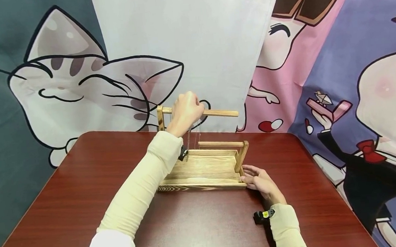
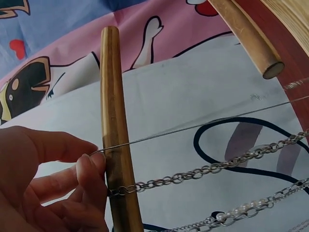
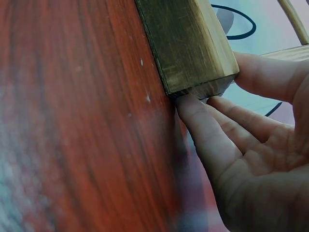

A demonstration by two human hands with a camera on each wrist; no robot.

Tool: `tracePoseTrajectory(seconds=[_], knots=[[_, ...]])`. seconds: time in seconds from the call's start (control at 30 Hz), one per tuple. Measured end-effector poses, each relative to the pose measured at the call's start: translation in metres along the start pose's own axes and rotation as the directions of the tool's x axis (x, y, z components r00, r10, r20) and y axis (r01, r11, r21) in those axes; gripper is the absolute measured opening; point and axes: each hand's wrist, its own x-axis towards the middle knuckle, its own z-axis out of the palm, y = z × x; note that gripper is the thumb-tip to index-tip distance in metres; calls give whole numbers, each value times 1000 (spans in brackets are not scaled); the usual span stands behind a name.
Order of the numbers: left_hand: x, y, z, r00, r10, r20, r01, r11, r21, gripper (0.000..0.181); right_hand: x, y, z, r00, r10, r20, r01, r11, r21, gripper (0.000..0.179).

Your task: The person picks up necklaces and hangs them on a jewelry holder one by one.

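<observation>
A wooden jewelry stand (image 1: pixel 205 167) with a tray base and two horizontal rods rests on the table. My left hand (image 1: pixel 187 110) is at its upper rod (image 2: pixel 116 96), pinching a thin silver necklace (image 2: pixel 178 130) between thumb and fingertip beside the rod. A thicker chain necklace (image 2: pixel 193 172) and a chain with pearls (image 2: pixel 246 209) hang close to it, running off to the right in the left wrist view. My right hand (image 1: pixel 260 180) grips the right end of the tray, thumb over the rim and fingers against the outer end wall (image 3: pixel 205 89).
The lower rod (image 1: pixel 220 144) juts leftward from a slanted post (image 1: pixel 242 157) at the tray's right end. The reddish-brown table (image 1: pixel 206 223) reaches back to a printed cartoon curtain (image 1: pixel 191 35).
</observation>
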Motion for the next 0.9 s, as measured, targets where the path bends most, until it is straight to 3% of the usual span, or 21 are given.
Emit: tracePoseTrajectory(seconds=[0.17, 0.4, 0.9], knots=[[-1, 1, 2, 1000, 4, 17, -4, 999, 39, 27, 0, 1, 2, 1000, 7, -3, -7, 1000, 2, 57], [1, -3, 3, 999, 46, -24, -44, 997, 62, 26, 4, 0, 3, 1000, 5, 0, -5, 1000, 4, 57], [-2, -1, 7, 996, 78, -42, -75, 995, 73, 30, 2, 0, 0, 1000, 5, 28, -5, 1000, 18, 59]])
